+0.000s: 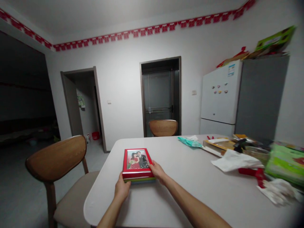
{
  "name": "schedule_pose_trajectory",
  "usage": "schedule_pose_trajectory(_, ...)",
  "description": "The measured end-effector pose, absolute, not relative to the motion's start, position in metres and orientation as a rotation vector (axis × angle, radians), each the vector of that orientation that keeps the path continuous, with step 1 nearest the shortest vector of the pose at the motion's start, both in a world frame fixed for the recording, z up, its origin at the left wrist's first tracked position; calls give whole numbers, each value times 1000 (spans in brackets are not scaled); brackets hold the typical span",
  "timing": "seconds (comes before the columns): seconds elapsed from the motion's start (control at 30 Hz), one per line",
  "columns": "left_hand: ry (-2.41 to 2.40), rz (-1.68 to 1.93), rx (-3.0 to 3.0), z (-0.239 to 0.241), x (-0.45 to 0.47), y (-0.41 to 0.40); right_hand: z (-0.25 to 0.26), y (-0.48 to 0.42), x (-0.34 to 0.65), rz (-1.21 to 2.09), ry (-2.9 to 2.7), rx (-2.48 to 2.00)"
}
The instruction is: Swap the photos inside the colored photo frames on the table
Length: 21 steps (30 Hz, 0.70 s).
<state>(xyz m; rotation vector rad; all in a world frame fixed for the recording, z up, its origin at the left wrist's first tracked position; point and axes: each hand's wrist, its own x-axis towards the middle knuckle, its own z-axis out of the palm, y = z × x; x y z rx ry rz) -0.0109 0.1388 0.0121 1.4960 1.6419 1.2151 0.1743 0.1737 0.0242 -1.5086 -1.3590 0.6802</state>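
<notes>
A red box with a photo of two people on its lid (pixel 137 163) lies flat on the white table (pixel 180 177), on top of a thinner coloured layer. My left hand (pixel 122 189) grips its near left corner, fingers curled round the edge. At the near right corner my right hand (pixel 158 172) holds the box, thumb on the lid's edge and fingers down the side. Both arms reach in from the bottom of the head view.
A wooden chair (pixel 57 161) stands left of the table, another (pixel 163 127) at the far end. Crumpled white paper (pixel 235 161), a teal bag (pixel 190 142), a green package (pixel 286 161) and red items clutter the right side. A white fridge (pixel 220 98) stands behind.
</notes>
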Motion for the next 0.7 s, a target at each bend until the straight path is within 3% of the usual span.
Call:
schedule_pose_trajectory(0.17, 1520, 1395, 1343, 24, -21, 134, 35, 171, 181, 540, -1334, -1546)
schedule_pose_trajectory(0.27, 1366, 1497, 1291, 51, -18, 123, 64, 152, 168, 537, -1312, -1346)
schedule_pose_trajectory(0.47, 741, 1515, 1333, 133, 7, 77, 140, 83, 116, 1124, -1267, -480)
schedule_pose_trajectory(0.57, 430, 1434, 1289, 152, 12, 58, 154, 62, 110, 1247, -1213, -335)
schedule_pose_trajectory(0.7, 395, 1398, 1270, 147, 13, 51, 148, 54, 116, 1339, -1183, -299)
